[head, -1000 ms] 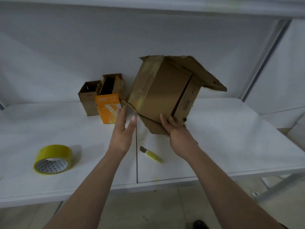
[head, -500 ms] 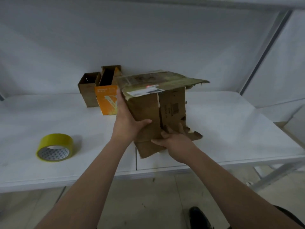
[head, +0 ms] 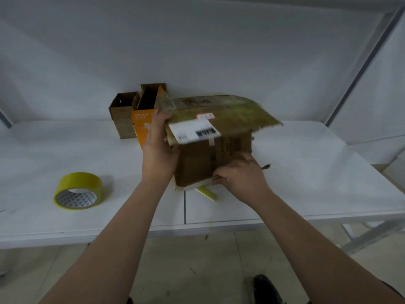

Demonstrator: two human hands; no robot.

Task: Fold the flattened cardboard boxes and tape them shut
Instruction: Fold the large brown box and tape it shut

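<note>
A worn brown cardboard box [head: 203, 159] with a white shipping label on its top flap stands on the white table [head: 306, 172], held between both hands. My left hand [head: 158, 143] grips its left side near the top edge. My right hand [head: 241, 174] clasps the lower front flap at the box's bottom right. A roll of yellow tape [head: 77, 190] lies flat on the table to the left, apart from the hands. A yellow utility knife [head: 207, 193] pokes out from under the box's front edge.
Two small open brown boxes [head: 123, 113] and an orange carton [head: 141, 125] stand at the back by the white wall, just left of the big box. The table's front edge runs below my forearms. A dark shoe [head: 266, 288] shows on the tiled floor.
The box has been turned from tilted with its opening up to standing with the labelled flap on top. My left hand moved onto its left side; my right hand shifted to the lower flap.
</note>
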